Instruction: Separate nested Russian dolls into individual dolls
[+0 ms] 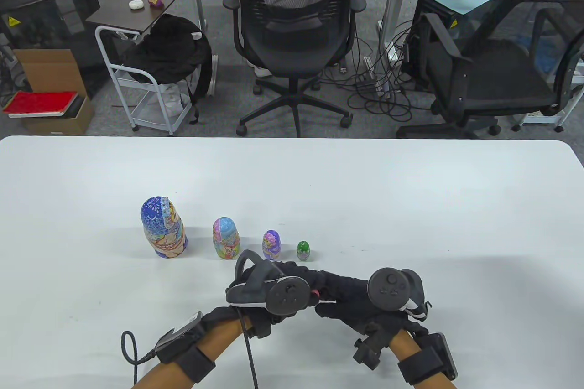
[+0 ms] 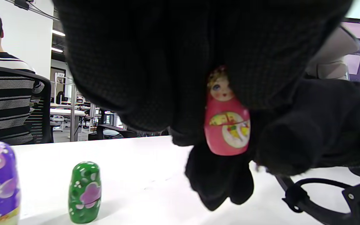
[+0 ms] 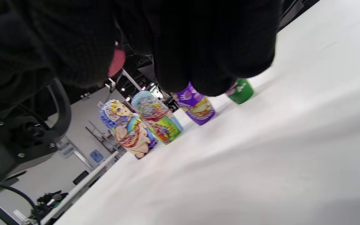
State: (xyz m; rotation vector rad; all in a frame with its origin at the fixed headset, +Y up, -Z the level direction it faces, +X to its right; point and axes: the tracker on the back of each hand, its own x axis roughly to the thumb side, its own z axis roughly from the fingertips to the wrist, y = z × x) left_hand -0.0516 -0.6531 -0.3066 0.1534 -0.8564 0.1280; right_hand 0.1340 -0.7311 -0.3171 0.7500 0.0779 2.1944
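Observation:
Four closed dolls stand in a row on the white table [image 1: 410, 206]: a large blue doll [image 1: 163, 229], a pink-and-blue doll [image 1: 226, 238], a purple doll [image 1: 271, 245] and a small green doll [image 1: 303, 251]. My left hand [image 1: 306, 283] and right hand [image 1: 329, 303] meet just in front of the row, right of the green doll. Together they hold a tiny red doll [image 2: 227, 125], which shows as a closed doll in the left wrist view. My left fingers [image 2: 155, 78] cover its head; my right fingers [image 2: 292, 140] lie against its side. The green doll [image 2: 84, 192] stands to its left.
The row also shows in the right wrist view, from the large doll [image 3: 127, 129] to the green doll [image 3: 241, 90]. Office chairs [image 1: 294, 33] and a cart [image 1: 150, 70] stand beyond the table's far edge. A seated person [image 2: 5, 78] is off to the left.

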